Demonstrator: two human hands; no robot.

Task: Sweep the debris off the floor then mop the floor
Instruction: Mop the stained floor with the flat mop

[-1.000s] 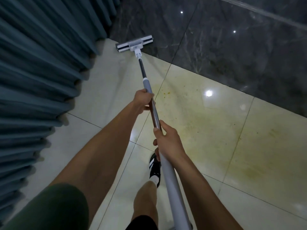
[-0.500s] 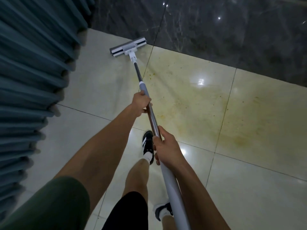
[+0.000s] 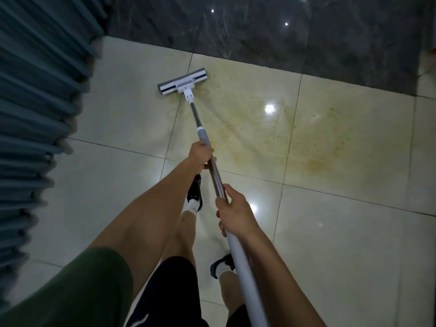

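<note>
A flat mop with a white and grey head [image 3: 183, 82] lies flat on the cream tiled floor [image 3: 330, 244]. Its long pole [image 3: 218, 178] runs back toward me. My left hand [image 3: 200, 154] grips the pole further down, just below the grey collar. My right hand [image 3: 232, 212] grips it higher up, where the metal part meets the white tube. A yellowish wet stain with dark specks [image 3: 295, 138] spreads across the tiles right of the mop head.
Teal pleated curtains [image 3: 35, 102] hang along the left side. A dark marble wall [image 3: 259, 27] rises behind the mop head. My feet in black and white shoes [image 3: 194, 194] stand under the pole. Ceiling lights reflect off the glossy tiles.
The mop head has been pulled back from the foot of the dark wall toward me, onto the edge of the stain. Both hands kept their grip, and my feet stepped backward.
</note>
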